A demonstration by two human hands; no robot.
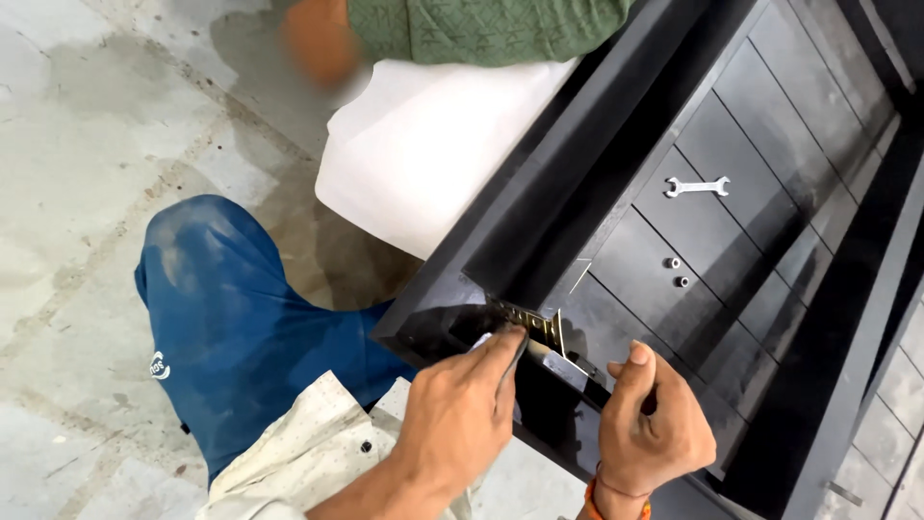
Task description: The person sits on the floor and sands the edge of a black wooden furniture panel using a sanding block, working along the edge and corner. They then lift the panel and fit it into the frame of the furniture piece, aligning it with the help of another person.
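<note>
1. Left hand (460, 416): at 6 o'clock in the view, fingers closed in a pinch on the near end of a small metal bracket (551, 358) at the corner of a black furniture frame (539, 207).
2. Right hand (653, 424): at 5 o'clock, curled around the bracket's far end, thumb raised; what else it grips, if anything, cannot be told.
3. Metal bracket: sits on the frame's inner corner, beside a brass-coloured ridged fitting (532, 323). Judged stiff, light, sharp-edged and small enough to slip; best held by its flat ends.
4. Open-ended spanner (697, 186): lies loose on the dark slatted panel (770, 144), at 1 o'clock from the hands.
5. Two small nuts (678, 273): on the panel, between spanner and hands.
6. Another person's green sleeve (481, 27): at 12 o'clock.
</note>
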